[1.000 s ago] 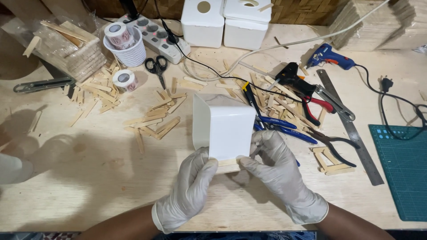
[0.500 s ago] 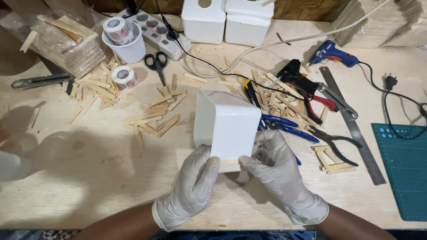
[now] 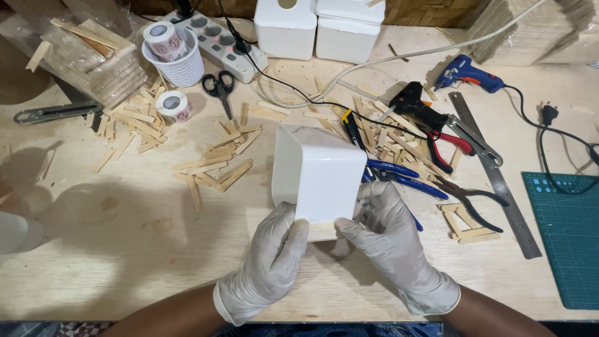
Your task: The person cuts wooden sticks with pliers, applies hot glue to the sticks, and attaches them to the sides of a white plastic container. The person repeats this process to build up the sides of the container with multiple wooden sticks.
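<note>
A white square plastic container (image 3: 318, 171) lies tilted on the wooden table (image 3: 125, 249), its open mouth facing away from me. My left hand (image 3: 271, 262), in a pale glove, grips its near left corner. My right hand (image 3: 387, 234), also gloved, holds the near right side. Both thumbs press a thin wooden stick (image 3: 321, 227) against the container's near edge.
Loose wooden sticks (image 3: 215, 165) lie scattered left of the container. Blue-handled pliers (image 3: 399, 175), a black glue gun (image 3: 415, 103), red pliers and a steel ruler (image 3: 493, 175) sit to the right. A green cutting mat (image 3: 571, 234), scissors (image 3: 218, 87), tape rolls and white boxes (image 3: 318, 28) ring the area.
The container has tipped a little more upright toward me between the hands. Both hands keep their hold at its near edge.
</note>
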